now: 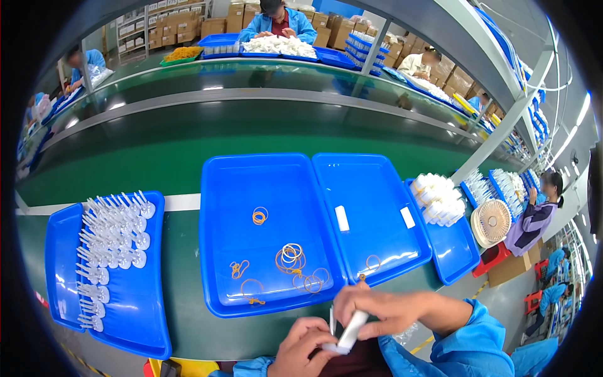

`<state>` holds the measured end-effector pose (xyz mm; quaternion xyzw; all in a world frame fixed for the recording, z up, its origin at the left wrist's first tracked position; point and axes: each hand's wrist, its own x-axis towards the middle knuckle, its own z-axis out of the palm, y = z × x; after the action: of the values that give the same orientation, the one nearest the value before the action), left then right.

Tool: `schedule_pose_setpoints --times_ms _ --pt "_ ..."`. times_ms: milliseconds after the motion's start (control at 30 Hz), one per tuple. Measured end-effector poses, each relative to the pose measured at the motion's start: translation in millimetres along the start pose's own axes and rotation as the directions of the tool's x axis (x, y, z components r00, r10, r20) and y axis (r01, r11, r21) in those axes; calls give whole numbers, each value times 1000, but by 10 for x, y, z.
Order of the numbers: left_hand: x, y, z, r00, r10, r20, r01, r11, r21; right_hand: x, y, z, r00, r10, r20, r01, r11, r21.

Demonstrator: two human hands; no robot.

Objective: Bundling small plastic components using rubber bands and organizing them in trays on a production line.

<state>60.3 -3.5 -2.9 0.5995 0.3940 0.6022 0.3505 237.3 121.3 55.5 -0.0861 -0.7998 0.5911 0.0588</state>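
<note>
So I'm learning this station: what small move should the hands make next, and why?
Probably reach the right hand to the rubber bands in the middle blue tray: both hands already hold small white pieces together, the left hand supporting them, unbanded.

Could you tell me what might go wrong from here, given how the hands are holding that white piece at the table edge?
1. Both hands, left hand and right hand, hold the small white piece beyond the table's near edge; if it slips, it probably drops to the floor.
2. The loose rubber bands lie tangled in the blue tray; picking one may drag others out.
</note>
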Motion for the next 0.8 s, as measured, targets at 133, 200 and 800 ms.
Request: schedule_pose_setpoints --times_ms 133,200,800 --pt "128 -11 -33 995 59 -81 -44 984 175 321 366 -552 778 45 -626 -265 928 -262" --pt "160 32 -47 991 117 -64 -97 961 258 411 620 -934 647 -3 -763 -562 674 -479" --pt "62 61 -88 978 137 -160 -76 938 337 -121 1005 -1198 801 -110 -588 -532 319 -784"
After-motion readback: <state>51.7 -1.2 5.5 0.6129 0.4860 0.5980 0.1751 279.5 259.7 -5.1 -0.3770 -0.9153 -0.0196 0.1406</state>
